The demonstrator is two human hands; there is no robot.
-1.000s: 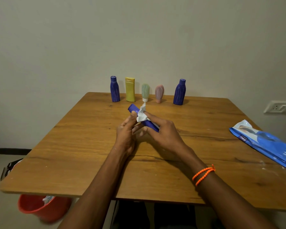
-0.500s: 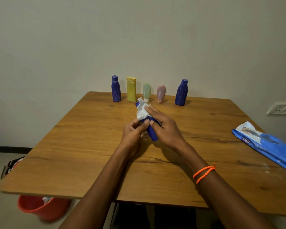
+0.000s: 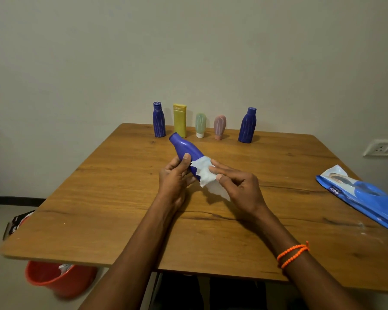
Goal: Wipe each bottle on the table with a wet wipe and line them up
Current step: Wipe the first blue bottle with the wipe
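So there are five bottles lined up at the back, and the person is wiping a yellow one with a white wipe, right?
Not quite: in the head view the bottle being wiped is blue, not yellow. Five bottles do stand at the back, and the wipe is white.

Wooden worktop (image 3: 121, 198). Far edge, standing in a row: blue bottle (image 3: 159, 119), yellow bottle (image 3: 180, 120), green tube (image 3: 200, 125), pink tube (image 3: 219, 127), blue bottle (image 3: 247, 125). Right edge: blue wet-wipe pack (image 3: 365, 198), lying flat.

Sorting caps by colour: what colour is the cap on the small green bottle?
White; the small green bottle stands cap-down, seen in the head view.
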